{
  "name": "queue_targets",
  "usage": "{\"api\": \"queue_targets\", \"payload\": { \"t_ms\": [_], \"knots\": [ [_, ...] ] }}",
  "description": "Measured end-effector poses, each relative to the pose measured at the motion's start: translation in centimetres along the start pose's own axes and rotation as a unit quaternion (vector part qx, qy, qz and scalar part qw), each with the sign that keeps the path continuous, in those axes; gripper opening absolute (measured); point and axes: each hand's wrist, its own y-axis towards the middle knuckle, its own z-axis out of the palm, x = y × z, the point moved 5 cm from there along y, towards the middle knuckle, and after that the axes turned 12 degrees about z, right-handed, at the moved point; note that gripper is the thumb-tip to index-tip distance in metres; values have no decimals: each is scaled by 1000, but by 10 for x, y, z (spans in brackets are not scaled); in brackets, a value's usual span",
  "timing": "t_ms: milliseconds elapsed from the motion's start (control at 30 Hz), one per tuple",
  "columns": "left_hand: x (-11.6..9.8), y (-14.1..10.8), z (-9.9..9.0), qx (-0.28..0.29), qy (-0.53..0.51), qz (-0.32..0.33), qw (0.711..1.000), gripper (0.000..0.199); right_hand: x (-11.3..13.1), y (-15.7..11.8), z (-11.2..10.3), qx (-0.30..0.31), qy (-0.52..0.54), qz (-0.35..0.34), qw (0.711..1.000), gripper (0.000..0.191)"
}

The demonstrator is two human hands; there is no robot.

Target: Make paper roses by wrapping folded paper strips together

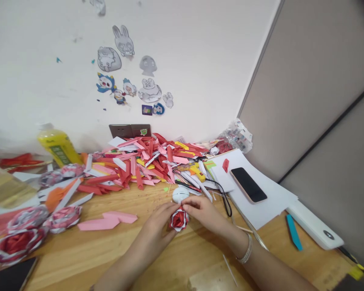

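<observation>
A small paper rose (179,220), red in the middle with white outer edges, is held between both hands near the table's middle. My left hand (160,223) grips it from the left side, its fingers closed around the flower. My right hand (204,213) pinches the rose's upper right edge with thumb and fingertips. Just behind the hands sits a white rounded object (180,195), partly covered by the fingers. Two folded pink paper strips (107,221) lie to the left of my left hand.
A heap of folded paper strips (139,161) lines the wall. A yellow glue gun (197,171) with a black cord rests before it. Right are white sheets (273,198), a phone (248,184) and a white device (314,226). Finished paper roses (18,242) and a yellow bottle (59,145) stand left.
</observation>
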Motion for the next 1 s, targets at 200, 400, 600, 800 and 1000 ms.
{"api": "queue_targets", "payload": {
  "t_ms": [200, 400, 600, 800, 1000],
  "knots": [
    [-6, 2, 3, 35, -21, 12, 999, 40, -10, 5, -1, 10, 31, 15, 999, 24],
    [-8, 2, 7, 46, -52, 8, 998, 40, -11, 4, 1, -16, 13, 22, 1000, 13],
    [-14, 3, 4, 35, -65, 5, 997, 34, -11, 2, 4, -30, -6, 33, 999, 5],
    [-11, 0, 4, 28, -78, -24, 996, 45, -14, 2, 4, -3, -4, 52, 999, 11],
    [-9, 0, 7, 51, -76, -23, 996, 61, -11, 0, 4, 20, -14, 61, 998, 15]
  ]
}}
